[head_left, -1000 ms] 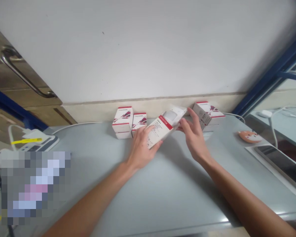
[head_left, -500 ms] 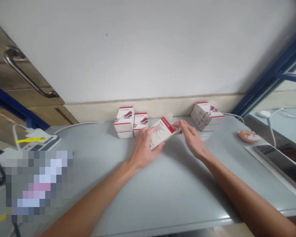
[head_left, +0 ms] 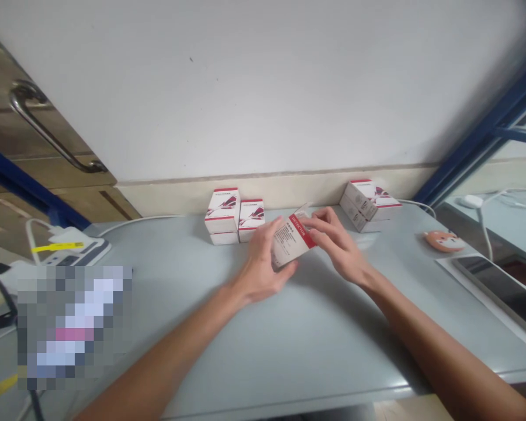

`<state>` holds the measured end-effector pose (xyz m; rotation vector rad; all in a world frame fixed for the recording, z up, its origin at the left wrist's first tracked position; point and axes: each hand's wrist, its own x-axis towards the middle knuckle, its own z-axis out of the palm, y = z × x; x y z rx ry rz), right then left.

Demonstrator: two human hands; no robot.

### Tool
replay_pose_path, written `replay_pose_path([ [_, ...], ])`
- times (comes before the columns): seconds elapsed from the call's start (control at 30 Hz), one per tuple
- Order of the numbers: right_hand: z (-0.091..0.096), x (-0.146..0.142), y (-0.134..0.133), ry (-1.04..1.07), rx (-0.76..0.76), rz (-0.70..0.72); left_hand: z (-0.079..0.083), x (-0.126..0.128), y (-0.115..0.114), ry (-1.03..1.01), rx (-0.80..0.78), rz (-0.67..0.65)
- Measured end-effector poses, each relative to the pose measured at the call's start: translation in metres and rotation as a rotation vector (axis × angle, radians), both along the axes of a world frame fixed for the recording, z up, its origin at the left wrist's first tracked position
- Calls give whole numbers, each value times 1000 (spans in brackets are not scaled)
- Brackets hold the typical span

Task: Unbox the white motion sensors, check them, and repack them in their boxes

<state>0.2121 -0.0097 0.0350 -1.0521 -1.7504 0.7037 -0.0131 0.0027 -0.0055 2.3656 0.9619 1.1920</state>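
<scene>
A small white carton with a red "DETECTOR" band [head_left: 289,238] is tilted above the table, its printed side facing me. My left hand [head_left: 263,263] is closed around its lower left part, thumb along the near edge. At the red end, the bent fingers of my right hand [head_left: 335,242] grip the carton's edge by a raised flap [head_left: 304,209]. Those fingers partly hide that end, and the carton's inside does not show. Similar cartons stand behind my left hand, one stack [head_left: 222,213] beside a lower carton [head_left: 251,219]. More cartons [head_left: 368,204] are stacked behind my right hand.
A grey table [head_left: 315,351] runs along the wall. To the right lie an orange animal-faced item [head_left: 443,241] and a dark phone-like slab [head_left: 499,292] on white paper. A power strip [head_left: 83,254] with plugs and cables is at left. Blue frame posts [head_left: 473,126] flank the table.
The carton has turned more upright in my left hand. My right fingers have shifted from its far right corner onto the red end. The stacked cartons have stayed put.
</scene>
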Motion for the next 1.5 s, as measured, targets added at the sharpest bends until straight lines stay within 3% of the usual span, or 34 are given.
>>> replay_pose_path([
  [0.13,8,-13,-10,17,110,23,16,-3,-1,-40,61,-16],
  [0.2,6,-23,-14,96,129,29,17,-2,-2,-93,116,-12],
  [0.27,0,-31,-14,168,141,-54,12,1,-3,-158,167,43],
  [0.33,-5,-35,-11,235,82,-228,3,6,-4,-215,192,122],
  [0.4,-6,-34,-8,290,-112,-289,-6,11,-6,-271,170,164],
  [0.47,-2,-30,-7,360,-285,-186,-12,16,-9,-298,126,148],
  [0.57,9,-25,-9,418,-188,-68,-15,21,-13,-298,93,148],
  [0.7,15,-22,-17,326,27,7,-14,27,-15,-372,154,171],
  [0.83,13,-20,-20,162,69,159,-13,28,-14,-400,168,140],
  [1.03,12,-24,-19,147,178,-5,-11,28,-13,-332,210,181],
  [1.33,2,-18,-17,-47,329,126,-14,13,-6,-216,172,61],
  [1.5,-16,-23,-16,-248,189,190,-13,8,9,-561,176,325],
])
